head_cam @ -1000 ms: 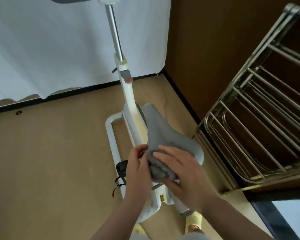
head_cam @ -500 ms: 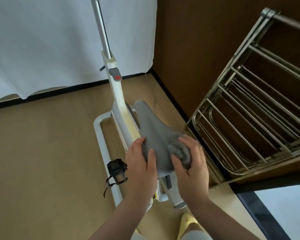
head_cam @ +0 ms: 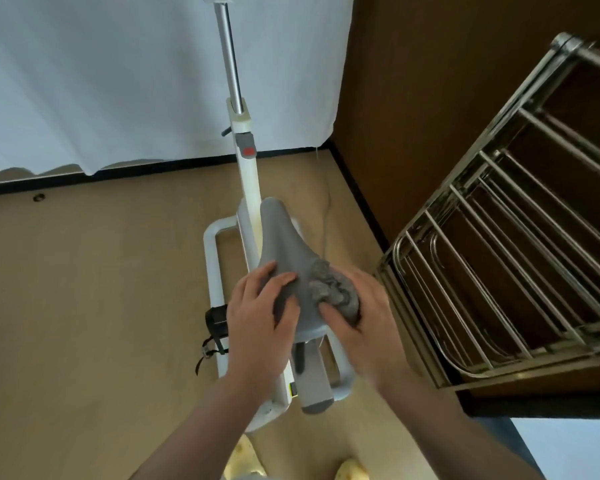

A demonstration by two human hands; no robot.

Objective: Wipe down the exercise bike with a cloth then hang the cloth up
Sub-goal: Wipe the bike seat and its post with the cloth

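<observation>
Head camera looks down: the right hand (head_cam: pixel 364 320) grips a bunched grey cloth (head_cam: pixel 333 292) against the bike seat (head_cam: pixel 284 244). The left hand (head_cam: pixel 257 317) clasps the seat's left edge, fingers curled over it.

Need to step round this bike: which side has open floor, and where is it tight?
Open floor lies left of the bike base, up to the curtain. Tight on the right: the metal rack stands close beside the saddle.

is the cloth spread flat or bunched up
Bunched up: the grey cloth sits crumpled in folds under the right hand on the saddle.
</observation>
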